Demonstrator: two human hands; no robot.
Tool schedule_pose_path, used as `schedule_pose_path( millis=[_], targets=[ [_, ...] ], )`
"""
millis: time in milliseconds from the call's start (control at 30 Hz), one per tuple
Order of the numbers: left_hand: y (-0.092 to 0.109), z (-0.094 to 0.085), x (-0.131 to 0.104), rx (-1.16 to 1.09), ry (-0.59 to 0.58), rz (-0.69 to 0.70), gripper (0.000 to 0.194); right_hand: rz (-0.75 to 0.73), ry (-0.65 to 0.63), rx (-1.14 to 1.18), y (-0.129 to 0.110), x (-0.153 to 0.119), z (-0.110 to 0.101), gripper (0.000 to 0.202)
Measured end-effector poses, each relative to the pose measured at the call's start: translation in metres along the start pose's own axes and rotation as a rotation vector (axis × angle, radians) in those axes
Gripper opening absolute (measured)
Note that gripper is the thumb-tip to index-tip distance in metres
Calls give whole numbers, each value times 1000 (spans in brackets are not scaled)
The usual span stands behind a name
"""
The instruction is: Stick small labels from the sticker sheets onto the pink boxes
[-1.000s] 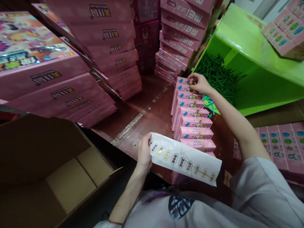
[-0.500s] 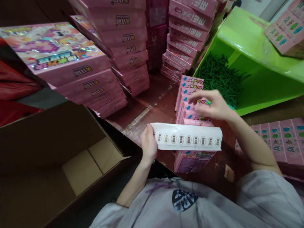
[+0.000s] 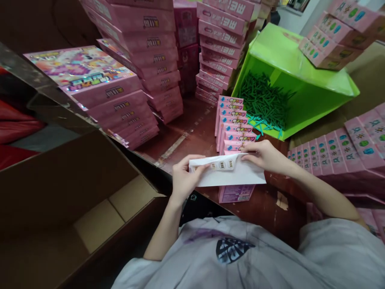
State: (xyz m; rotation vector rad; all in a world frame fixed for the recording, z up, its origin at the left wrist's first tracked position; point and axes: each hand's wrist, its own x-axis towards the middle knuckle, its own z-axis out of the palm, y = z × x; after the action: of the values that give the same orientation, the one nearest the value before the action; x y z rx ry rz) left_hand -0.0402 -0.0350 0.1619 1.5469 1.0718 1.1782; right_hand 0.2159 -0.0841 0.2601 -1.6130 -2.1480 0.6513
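A white sheet of small oval stickers [image 3: 246, 174] stretches between my two hands, above a row of pink boxes [image 3: 237, 129]. My left hand [image 3: 186, 174] holds its left end, thumb on the front and fingers behind. At the upper right edge, my right hand [image 3: 261, 156] is closed in a pinch, fingertips on the sheet. Part of the sheet with printed ovals looks curled or lifted between the hands; the lower right part looks blank. Whether a single sticker is in the right fingertips cannot be made out. Beneath the sheet stands a purple-fronted box [image 3: 236, 193].
Tall stacks of pink boxes [image 3: 159, 60] stand behind and left on the brown table [image 3: 180, 140]. A tipped green bin [image 3: 313, 100] holds many green sticks [image 3: 264, 96], some spilling out. An open cardboard carton [image 3: 99, 224] is at lower left. More patterned pink boxes [image 3: 327, 156] line the right.
My right hand has come down from above the row of boxes to the sticker sheet's upper edge. The sheet has tilted and curled, showing fewer ovals. The view has shifted slightly.
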Motion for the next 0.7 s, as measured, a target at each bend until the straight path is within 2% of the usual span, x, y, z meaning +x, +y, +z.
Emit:
schedule_pose_path(
  millis=[67, 167, 267, 333, 433, 600, 700],
  targets=[
    [0, -6, 0, 61, 25, 59, 22, 71, 1, -45, -3, -3, 0, 7],
    [-3, -10, -1, 81, 65, 133, 30, 156, -6, -34, -9, -4, 1, 17],
    [-7, -11, -3, 40, 157, 21, 31, 168, -25, -17, -15, -3, 3, 28],
    [-8, -14, -4, 20, 179, -30, 29, 150, -30, -6, -16, -3, 2, 27],
    [-10, -23, -5, 24, 119, -20, 31, 131, -60, 80, -13, -4, 1, 17],
    [-13, -36, -7, 81, -16, 62, 12, 233, 5, 215, -4, -12, 11, 20],
    [-16, -38, -9, 128, 6, 27, 12, 278, 3, 288, -2, -19, 19, 25]
  ],
)
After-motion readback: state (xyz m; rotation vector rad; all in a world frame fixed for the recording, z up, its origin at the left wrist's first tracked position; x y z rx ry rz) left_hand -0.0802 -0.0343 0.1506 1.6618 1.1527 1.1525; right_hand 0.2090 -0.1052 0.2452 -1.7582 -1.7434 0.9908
